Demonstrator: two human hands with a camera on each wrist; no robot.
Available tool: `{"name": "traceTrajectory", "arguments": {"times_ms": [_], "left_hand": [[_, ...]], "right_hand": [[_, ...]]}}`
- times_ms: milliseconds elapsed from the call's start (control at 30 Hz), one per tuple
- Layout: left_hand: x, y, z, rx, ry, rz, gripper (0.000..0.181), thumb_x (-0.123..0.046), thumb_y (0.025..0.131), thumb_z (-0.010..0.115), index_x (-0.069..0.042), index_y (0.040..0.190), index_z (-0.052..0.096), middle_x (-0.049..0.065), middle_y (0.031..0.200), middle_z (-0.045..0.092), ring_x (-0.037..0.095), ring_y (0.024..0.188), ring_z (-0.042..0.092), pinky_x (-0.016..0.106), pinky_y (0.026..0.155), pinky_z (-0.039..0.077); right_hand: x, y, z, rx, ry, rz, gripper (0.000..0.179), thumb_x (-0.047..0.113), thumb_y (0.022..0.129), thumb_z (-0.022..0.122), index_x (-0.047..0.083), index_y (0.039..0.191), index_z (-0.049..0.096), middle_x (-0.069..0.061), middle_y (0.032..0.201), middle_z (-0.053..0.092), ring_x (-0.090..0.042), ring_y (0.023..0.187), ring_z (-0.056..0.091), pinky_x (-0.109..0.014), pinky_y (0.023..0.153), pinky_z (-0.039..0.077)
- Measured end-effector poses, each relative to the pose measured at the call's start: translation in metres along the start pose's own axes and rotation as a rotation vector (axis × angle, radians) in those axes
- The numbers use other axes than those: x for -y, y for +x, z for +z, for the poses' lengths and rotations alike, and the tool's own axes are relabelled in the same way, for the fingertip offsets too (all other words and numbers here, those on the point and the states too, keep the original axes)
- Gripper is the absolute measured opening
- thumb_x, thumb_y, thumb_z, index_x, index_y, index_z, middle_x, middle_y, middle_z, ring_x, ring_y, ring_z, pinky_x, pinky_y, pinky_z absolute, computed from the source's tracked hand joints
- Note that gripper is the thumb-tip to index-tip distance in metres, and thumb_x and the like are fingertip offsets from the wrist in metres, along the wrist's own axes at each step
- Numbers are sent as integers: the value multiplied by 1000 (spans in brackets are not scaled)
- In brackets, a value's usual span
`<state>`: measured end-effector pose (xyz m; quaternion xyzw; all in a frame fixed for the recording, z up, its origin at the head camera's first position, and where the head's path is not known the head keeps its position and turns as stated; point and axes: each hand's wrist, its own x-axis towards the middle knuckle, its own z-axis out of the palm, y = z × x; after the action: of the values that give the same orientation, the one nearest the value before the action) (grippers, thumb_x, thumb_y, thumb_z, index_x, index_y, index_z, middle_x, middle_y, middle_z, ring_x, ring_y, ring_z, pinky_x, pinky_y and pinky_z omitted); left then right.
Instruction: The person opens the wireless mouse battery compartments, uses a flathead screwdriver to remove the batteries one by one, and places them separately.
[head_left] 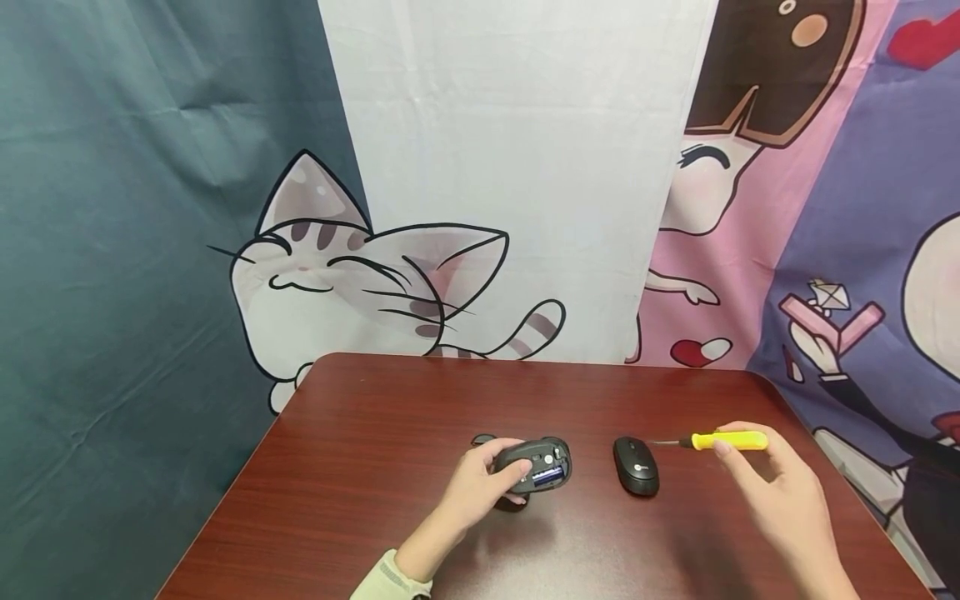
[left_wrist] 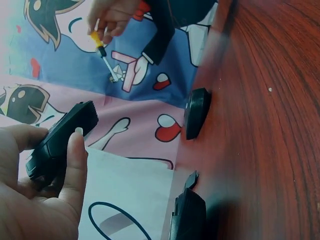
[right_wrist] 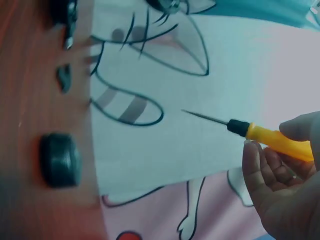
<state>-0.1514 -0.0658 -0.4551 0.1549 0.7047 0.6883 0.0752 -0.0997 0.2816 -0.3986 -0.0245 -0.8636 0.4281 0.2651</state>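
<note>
My left hand (head_left: 476, 483) grips a black computer mouse (head_left: 531, 471) above the table, underside up. Its battery compartment is uncovered, and a dark blue battery (head_left: 548, 477) shows in it. In my right hand (head_left: 791, 487) is a screwdriver (head_left: 731, 440) with a yellow handle, pinched between thumb and fingers. Its thin metal shaft points left, with the tip apart from any mouse in the right wrist view. Between the hands, a second black mouse (head_left: 637, 467) rests on the table, top up.
Partly hidden beneath the left hand lies another dark object (head_left: 513, 503). A small dark piece (head_left: 482, 438) sits just behind the held mouse. All this is on a reddish-brown wooden table (head_left: 390, 417). Behind it hangs a printed cartoon curtain (head_left: 517, 167).
</note>
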Motion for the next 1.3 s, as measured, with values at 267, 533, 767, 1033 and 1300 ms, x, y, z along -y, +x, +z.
{"name": "traceTrajectory", "arguments": {"times_ms": [267,533,767,1033,1300], "left_hand": [[-2,1,3,24,-65,-37,38,-16,94,73,4,126,65,18,104,72,20,79,74,63,74,58],[-10,3,9,31,-78,-44,40,-12,92,72,6,127,62,18,104,72,20,80,73,53,73,62],[-13,5,12,6,-78,-33,38,-12,93,71,8,124,63,18,103,72,16,78,72,38,71,64],[-15,5,14,-3,-33,-31,38,-18,95,70,5,125,64,17,104,73,25,80,74,35,72,64],[-16,6,18,-17,-3,-48,36,-20,94,70,2,123,66,13,104,73,13,84,70,28,72,62]], "right_hand": [[22,-6,1,109,475,-43,27,-7,96,62,-7,123,58,3,111,71,-7,88,73,-13,83,56],[33,-11,9,191,689,-115,25,-13,98,51,-13,123,53,-7,116,70,-13,99,71,-18,87,57],[44,-17,15,201,691,-67,23,-8,101,51,-10,124,53,-5,116,72,-12,112,66,-16,92,53],[47,-23,26,178,628,-115,23,-11,98,53,-11,121,54,-1,111,73,-10,106,67,-14,87,54],[47,-29,38,104,384,-287,30,-22,88,60,-9,115,57,-1,108,70,-8,102,64,-12,82,53]]}}
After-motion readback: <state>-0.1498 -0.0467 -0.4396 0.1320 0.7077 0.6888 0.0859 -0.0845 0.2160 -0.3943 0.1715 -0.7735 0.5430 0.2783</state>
